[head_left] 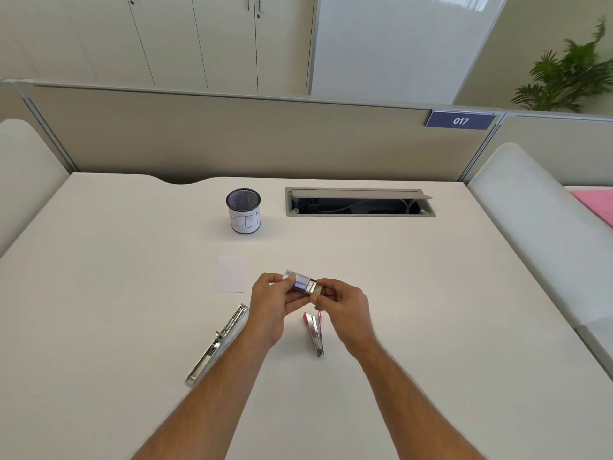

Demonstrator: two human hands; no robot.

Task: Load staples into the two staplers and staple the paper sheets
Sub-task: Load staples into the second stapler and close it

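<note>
I'm fetching staples: my left hand (270, 295) grips the staple box (300, 283) above the tabletop (414, 293); my right hand (345, 302) pinches its drawer (316, 288); next, lift a strip for the opened staplers, one long (219, 341), one pink (315, 332); paper (230, 274) waits beyond.

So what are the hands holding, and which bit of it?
A small purple staple box. The left hand pinches its left end; the right hand fingers pinch the inner tray sliding out on the right.
</note>
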